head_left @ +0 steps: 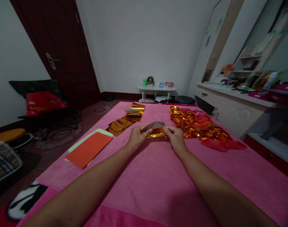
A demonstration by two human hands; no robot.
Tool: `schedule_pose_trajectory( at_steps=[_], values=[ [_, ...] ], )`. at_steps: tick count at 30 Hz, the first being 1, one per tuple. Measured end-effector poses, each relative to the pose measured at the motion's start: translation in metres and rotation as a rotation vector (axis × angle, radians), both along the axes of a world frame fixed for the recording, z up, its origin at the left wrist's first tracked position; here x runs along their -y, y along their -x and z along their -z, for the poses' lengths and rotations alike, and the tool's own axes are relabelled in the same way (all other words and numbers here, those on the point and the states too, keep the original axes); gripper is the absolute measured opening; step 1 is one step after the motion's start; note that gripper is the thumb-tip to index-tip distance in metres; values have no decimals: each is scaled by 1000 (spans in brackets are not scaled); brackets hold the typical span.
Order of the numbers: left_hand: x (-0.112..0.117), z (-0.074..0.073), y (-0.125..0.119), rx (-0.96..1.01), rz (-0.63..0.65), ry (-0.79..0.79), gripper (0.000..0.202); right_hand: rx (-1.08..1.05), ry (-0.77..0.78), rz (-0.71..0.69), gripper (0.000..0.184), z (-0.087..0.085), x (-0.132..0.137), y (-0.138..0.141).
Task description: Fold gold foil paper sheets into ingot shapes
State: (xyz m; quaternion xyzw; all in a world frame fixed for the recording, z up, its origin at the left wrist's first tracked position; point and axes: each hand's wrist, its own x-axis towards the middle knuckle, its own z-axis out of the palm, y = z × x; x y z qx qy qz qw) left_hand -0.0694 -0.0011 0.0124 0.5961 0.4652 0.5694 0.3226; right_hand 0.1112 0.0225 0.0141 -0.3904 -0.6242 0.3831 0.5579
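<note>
Between my two hands is a sheet of gold foil paper (pixel 156 131), its near edge shiny gold and its far part dull grey and peaked. My left hand (pixel 137 138) pinches its left end, and my right hand (pixel 175 138) pinches its right end. The sheet is held just over the pink cloth (pixel 146 176). Beyond my left hand lie flat gold foil sheets (pixel 121 125) in an overlapping row. To the right of my right hand spreads a pile of crinkled gold and red foil pieces (pixel 196 124).
Orange paper (pixel 90 148) rests over pale green paper (pixel 100 130) on the left. A white side table (pixel 155 89) stands against the far wall. At right is a cluttered dresser (pixel 231 101); at left, a chair carries a red bag (pixel 44 103).
</note>
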Motion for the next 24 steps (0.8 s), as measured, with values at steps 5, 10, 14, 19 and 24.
schedule_pose_trajectory(
  at_steps=[5,10,14,19,24],
  values=[
    [5,-6,-6,62,-117,-94,29,-127,217,-208,43,2,10,17],
    [10,-8,-21,150,-69,-105,26,-21,208,-216,49,6,20,41],
    [9,-10,-18,248,-38,-63,32,-87,143,-91,53,7,9,27],
    [2,-11,1,283,-65,0,40,-340,121,82,51,6,-11,-8],
    [0,-6,-1,137,116,25,35,-60,123,-131,41,7,-1,10]
  ],
)
